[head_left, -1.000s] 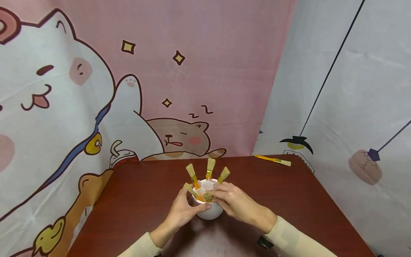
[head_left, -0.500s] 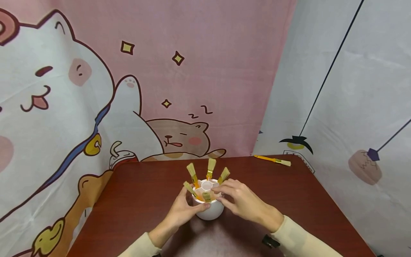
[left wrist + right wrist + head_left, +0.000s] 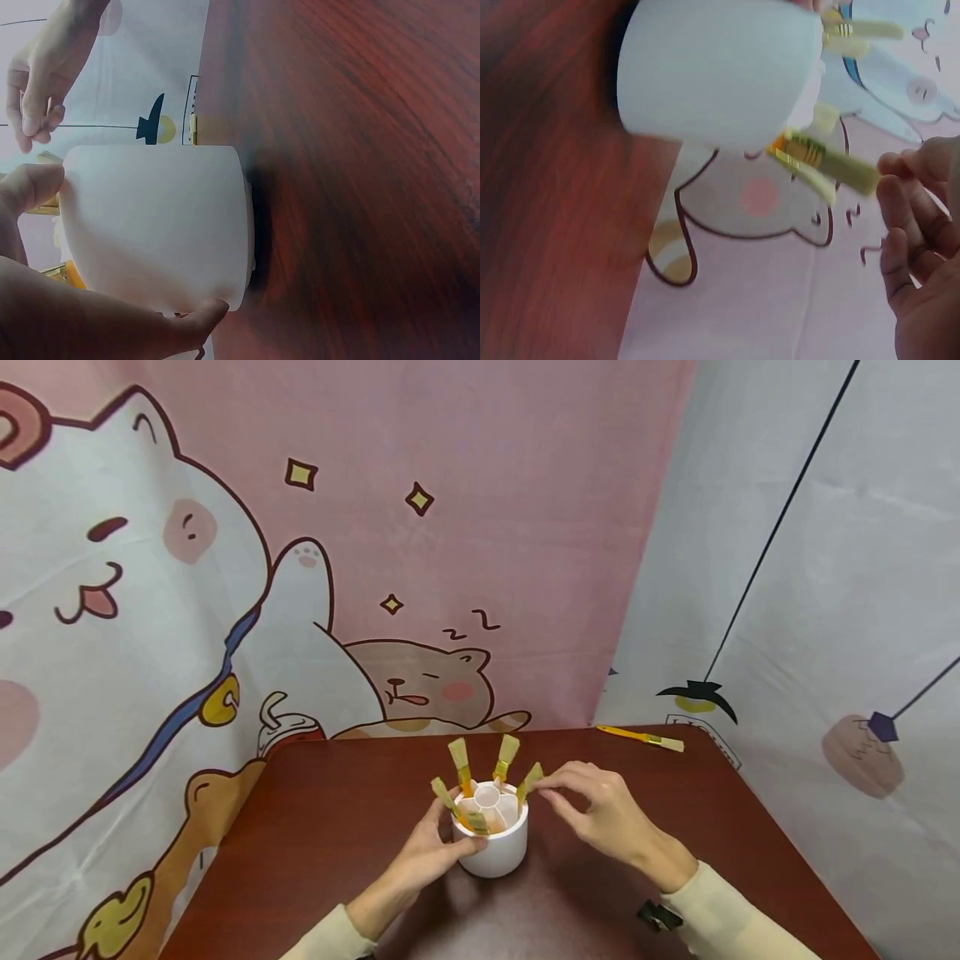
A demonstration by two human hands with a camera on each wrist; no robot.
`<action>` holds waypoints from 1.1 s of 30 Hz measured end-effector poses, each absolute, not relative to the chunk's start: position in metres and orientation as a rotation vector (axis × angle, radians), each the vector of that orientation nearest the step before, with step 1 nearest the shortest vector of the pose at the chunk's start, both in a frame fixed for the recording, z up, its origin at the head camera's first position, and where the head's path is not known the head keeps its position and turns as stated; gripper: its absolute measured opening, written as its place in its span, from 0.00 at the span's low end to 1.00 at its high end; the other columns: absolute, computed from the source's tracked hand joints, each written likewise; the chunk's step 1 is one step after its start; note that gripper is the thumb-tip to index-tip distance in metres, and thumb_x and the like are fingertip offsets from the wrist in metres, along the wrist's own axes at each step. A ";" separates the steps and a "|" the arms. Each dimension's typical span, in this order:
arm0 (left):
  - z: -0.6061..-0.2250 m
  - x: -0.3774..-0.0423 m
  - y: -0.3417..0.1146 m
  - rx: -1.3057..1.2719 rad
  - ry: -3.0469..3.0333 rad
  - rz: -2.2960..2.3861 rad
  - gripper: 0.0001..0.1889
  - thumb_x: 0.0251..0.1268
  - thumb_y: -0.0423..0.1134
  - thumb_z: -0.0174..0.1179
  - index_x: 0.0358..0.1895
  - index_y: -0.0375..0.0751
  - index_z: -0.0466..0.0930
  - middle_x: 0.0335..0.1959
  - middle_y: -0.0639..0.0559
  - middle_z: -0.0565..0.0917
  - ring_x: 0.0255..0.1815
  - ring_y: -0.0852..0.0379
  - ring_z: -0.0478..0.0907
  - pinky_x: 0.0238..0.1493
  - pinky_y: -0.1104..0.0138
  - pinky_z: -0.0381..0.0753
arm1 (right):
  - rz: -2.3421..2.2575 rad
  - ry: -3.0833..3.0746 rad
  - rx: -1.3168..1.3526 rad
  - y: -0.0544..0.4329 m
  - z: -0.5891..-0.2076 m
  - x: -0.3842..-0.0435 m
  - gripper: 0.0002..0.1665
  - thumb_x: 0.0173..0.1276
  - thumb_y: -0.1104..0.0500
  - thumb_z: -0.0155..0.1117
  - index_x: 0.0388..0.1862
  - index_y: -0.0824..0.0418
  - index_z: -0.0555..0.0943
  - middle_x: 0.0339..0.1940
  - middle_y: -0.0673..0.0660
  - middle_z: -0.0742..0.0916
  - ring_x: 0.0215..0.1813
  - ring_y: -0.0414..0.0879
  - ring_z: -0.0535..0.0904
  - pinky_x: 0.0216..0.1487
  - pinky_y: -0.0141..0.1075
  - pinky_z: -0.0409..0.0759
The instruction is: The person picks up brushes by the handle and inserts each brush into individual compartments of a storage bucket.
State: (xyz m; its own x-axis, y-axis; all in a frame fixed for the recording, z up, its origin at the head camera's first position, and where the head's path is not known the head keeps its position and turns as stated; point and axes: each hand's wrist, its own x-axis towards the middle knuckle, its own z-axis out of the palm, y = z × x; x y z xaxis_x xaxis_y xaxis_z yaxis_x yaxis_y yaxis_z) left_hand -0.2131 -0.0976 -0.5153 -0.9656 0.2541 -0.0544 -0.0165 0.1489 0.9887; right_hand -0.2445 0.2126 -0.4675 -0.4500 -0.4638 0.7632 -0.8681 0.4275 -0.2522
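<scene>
A white round pot (image 3: 495, 852) with a divided white insert stands on the table. Several flat paintbrushes (image 3: 459, 756) with yellow handles lean outward in it, pale bristles up. My left hand (image 3: 427, 856) grips the pot's left side, thumb near the front rim; the left wrist view shows fingers wrapping under and over its white wall (image 3: 157, 225). My right hand (image 3: 603, 810) is to the pot's right, fingers loosely bent, fingertips at the bristle end of the right-hand paintbrush (image 3: 840, 165). Whether they touch it is hard to tell.
Another yellow-handled paintbrush (image 3: 641, 737) lies near the back right edge of the dark red-brown table (image 3: 360, 793). Behind stands a pink cloth backdrop (image 3: 525, 527) with cartoon cats; a pale one (image 3: 825, 568) hangs on the right.
My right hand has moved from the pot's front right rim out to the right and slightly up. The pot has turned a little, its back paintbrushes shifting right. My left hand still grips it.
</scene>
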 end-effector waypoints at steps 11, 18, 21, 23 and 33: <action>-0.522 -0.197 -0.083 0.136 2.537 1.815 0.64 0.58 0.49 0.90 0.91 0.33 0.59 0.88 0.30 0.72 0.89 0.31 0.71 0.88 0.33 0.68 | 0.760 -2.188 0.723 0.266 -0.478 -0.271 0.15 0.71 0.70 0.82 0.53 0.56 0.97 0.46 0.51 0.98 0.49 0.50 0.96 0.53 0.35 0.86; -0.525 -0.188 -0.066 -0.005 2.730 1.720 0.69 0.52 0.57 0.92 0.90 0.29 0.58 0.83 0.30 0.72 0.85 0.32 0.74 0.85 0.34 0.73 | 0.708 -2.394 0.452 0.299 -0.510 -0.294 0.14 0.77 0.68 0.77 0.57 0.60 0.96 0.56 0.63 0.97 0.42 0.57 0.92 0.42 0.50 0.86; -0.527 -0.187 -0.060 -0.036 2.744 1.747 0.66 0.54 0.57 0.91 0.89 0.31 0.60 0.79 0.33 0.74 0.82 0.34 0.77 0.83 0.36 0.75 | 0.715 -2.525 0.362 0.316 -0.526 -0.305 0.15 0.81 0.65 0.74 0.63 0.63 0.94 0.61 0.68 0.95 0.43 0.58 0.89 0.43 0.49 0.83; -0.527 -0.186 -0.057 -0.052 2.747 1.763 0.64 0.55 0.57 0.91 0.88 0.32 0.61 0.76 0.36 0.74 0.79 0.37 0.78 0.81 0.37 0.77 | 0.709 -2.598 0.308 0.326 -0.535 -0.311 0.17 0.83 0.64 0.74 0.66 0.66 0.92 0.63 0.71 0.93 0.49 0.62 0.90 0.46 0.53 0.85; -0.524 -0.187 -0.056 -0.063 2.768 1.773 0.62 0.56 0.58 0.91 0.86 0.32 0.64 0.75 0.38 0.75 0.80 0.37 0.78 0.82 0.37 0.76 | 0.667 -2.833 0.189 0.354 -0.555 -0.332 0.32 0.86 0.56 0.71 0.80 0.73 0.81 0.79 0.83 0.79 0.78 0.83 0.77 0.76 0.81 0.76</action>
